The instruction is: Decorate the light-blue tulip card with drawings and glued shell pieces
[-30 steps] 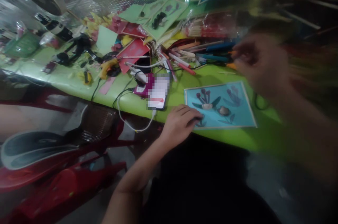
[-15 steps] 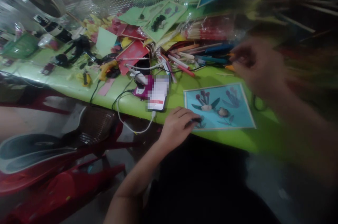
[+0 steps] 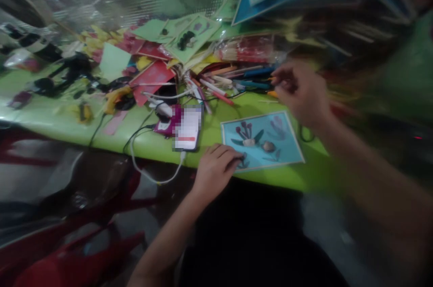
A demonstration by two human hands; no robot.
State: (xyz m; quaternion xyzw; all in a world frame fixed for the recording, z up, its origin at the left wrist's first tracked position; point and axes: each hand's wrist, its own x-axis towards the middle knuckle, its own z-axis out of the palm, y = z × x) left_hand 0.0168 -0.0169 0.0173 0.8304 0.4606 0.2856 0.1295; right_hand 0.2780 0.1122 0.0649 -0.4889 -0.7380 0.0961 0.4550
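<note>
A blue picture card with a pale border lies near the table edge. It carries red tulip shapes with green leaves, a round stone-like piece and fainter printed flowers. My left hand reaches over the card's lower left corner, thumb and fingers closed in a pinch on a small dark piece, mostly hidden at the fingertips. Above the card's right side, my right hand is raised with curled fingers, close to the blue pens. Blur hides whatever its fingers hold.
Left of the card, a phone with a white cable lies beside a purple adapter. Behind are loose markers, red cards, green cards and a yellow glue gun. Red chairs stand below left.
The whole view has shifted, so the table items appear further left. My left hand stays at the card's corner, its dark piece now less visible. My right hand remains raised near the pens.
</note>
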